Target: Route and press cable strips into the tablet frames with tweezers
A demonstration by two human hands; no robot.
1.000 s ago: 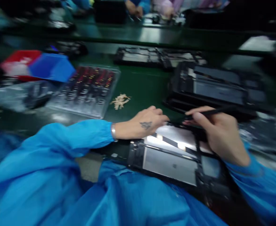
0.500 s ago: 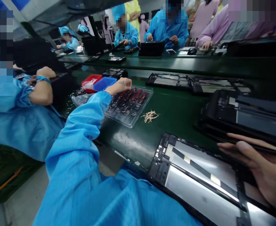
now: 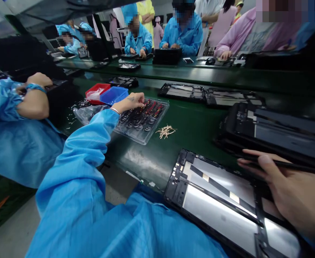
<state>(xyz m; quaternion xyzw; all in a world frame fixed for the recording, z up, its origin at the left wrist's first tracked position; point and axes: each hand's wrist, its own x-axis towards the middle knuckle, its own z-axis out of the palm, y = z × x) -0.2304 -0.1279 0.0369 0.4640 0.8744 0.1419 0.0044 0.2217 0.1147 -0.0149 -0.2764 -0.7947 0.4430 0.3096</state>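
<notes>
My left hand [image 3: 132,101] reaches out over a clear plastic tray [image 3: 141,122] of small black and red parts, its fingers curled down onto the parts; what they pinch is hidden. My right hand [image 3: 283,190] rests at the far edge of an open black tablet frame [image 3: 222,204] with a silver inner plate, close to me on the green bench. A thin black stylus-like tool [image 3: 286,164] lies gripped between its thumb and fingers.
A red bin [image 3: 96,92] and a blue bin [image 3: 114,95] sit beyond the tray. A small heap of tan scraps [image 3: 166,131] lies on the green mat. Stacked tablet frames [image 3: 276,129] stand right. A co-worker's arm [image 3: 31,104] is at left; other people work across the bench.
My left hand left the tablet frame and reached forward-left to the parts tray. My view swung up and left. The right hand stays at the frame with the tool.
</notes>
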